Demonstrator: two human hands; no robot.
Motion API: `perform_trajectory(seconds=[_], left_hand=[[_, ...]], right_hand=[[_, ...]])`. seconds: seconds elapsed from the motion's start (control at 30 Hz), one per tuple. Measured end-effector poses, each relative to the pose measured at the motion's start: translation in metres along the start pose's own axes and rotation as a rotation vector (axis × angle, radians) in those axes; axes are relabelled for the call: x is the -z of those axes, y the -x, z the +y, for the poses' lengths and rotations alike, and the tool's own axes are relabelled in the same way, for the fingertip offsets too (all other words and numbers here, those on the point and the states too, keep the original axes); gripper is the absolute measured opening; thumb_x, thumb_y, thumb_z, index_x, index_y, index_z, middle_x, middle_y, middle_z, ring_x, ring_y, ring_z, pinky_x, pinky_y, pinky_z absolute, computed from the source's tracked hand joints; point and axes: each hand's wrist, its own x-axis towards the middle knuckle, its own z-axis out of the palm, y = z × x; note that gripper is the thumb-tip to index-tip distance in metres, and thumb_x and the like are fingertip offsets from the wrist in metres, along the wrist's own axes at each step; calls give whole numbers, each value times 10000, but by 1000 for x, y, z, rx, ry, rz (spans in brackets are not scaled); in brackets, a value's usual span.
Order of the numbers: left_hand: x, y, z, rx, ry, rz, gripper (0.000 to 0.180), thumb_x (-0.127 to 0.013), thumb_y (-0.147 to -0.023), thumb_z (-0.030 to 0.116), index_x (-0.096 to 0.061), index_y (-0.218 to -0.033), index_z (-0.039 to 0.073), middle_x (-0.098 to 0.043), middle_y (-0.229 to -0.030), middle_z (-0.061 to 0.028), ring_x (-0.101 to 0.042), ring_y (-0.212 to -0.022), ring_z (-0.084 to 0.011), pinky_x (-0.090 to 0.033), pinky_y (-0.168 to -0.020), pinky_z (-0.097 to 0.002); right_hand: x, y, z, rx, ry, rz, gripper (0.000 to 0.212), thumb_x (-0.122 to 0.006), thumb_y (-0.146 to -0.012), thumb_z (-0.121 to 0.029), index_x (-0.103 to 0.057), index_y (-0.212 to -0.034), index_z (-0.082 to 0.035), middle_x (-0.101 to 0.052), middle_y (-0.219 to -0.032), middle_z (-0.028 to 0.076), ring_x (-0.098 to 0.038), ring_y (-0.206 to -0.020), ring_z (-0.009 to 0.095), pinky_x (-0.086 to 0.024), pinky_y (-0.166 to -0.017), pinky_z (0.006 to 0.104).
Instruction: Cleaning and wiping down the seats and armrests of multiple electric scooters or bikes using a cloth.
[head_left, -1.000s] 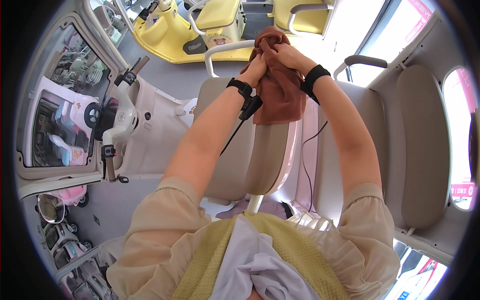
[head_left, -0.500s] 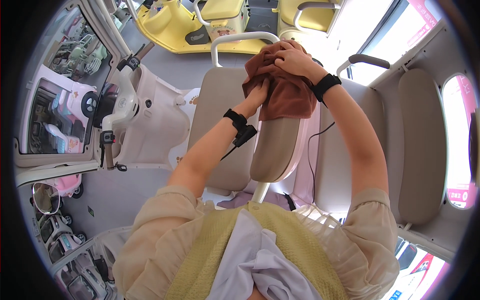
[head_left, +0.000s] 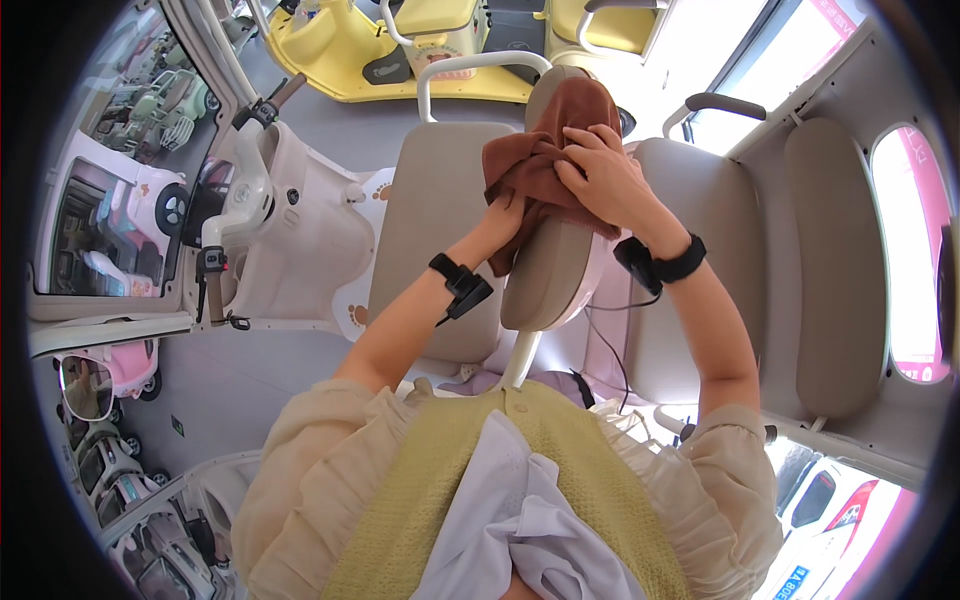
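Note:
A reddish-brown cloth (head_left: 575,112) lies bunched over the taupe padded backrest (head_left: 545,285) between two vehicle seats. My left hand (head_left: 503,218) grips the cloth's lower left part, its fingers partly hidden in the folds. On the right side of the backrest, my right hand (head_left: 610,178) is curled over the cloth and holds it against the padding. The backrest's upper end and lower half show beyond the cloth. Each wrist wears a black strap with a small device.
The front seat (head_left: 430,220) is left of the backrest, the rear seat (head_left: 690,270) right. A handlebar (head_left: 245,195) stands at the left. A white rail (head_left: 470,62) curves beyond the front seat; a black cable (head_left: 622,365) hangs nearby. A yellow vehicle (head_left: 340,60) stands farther off.
Both hands have come closer to me, drawing the cloth off the far end of the backrest. That end shows now, and the cloth is more bunched.

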Motion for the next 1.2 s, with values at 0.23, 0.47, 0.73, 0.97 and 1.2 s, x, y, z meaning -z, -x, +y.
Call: perform_trajectory(seconds=[0.23,0.47,0.73,0.97,1.2], left_hand=[[44,67,52,126,193,-406,241,-304,-860,196,-475,-883,28,-504,-660,-91,-494,-573,-196,-408,-525,-307],[54,104,46,486,384,-648,138,-435,-805,188,-489,-839,66,-487,-639,-39,-461,-544,-136,-381,-487,-270],[45,93,39,-294,-292,-419,400,-462,-787,168,-367,-1163,72,-422,-1145,-69,-408,-1029,-158,-324,-872,-257],[11,45,38,130,567,-404,388,-388,-851,203,-310,-1208,73,-396,-1168,-97,-406,-1046,-151,-353,-871,-263],[-2,3,28,494,1079,-363,362,-315,-884,244,-310,-1216,101,-403,-1141,-72,-387,-1043,-131,-366,-840,-253]], right_hand=[[-3,58,-57,181,139,133,188,-494,-725,-230,-590,-751,-70,-531,-868,20,-413,-874,221,-369,-660,335],[-18,105,-99,190,222,112,237,-572,-659,-164,-541,-845,-20,-505,-975,101,-420,-919,266,-388,-740,330],[-12,86,-77,211,163,262,181,-537,-695,-142,-544,-801,4,-506,-880,86,-422,-907,232,-373,-780,302],[0,30,-34,259,124,243,130,-511,-718,-132,-556,-735,-12,-517,-812,83,-427,-893,245,-376,-775,310],[9,-12,4,271,143,214,204,-507,-766,-142,-550,-917,-11,-478,-1040,123,-371,-1048,277,-320,-885,342]])
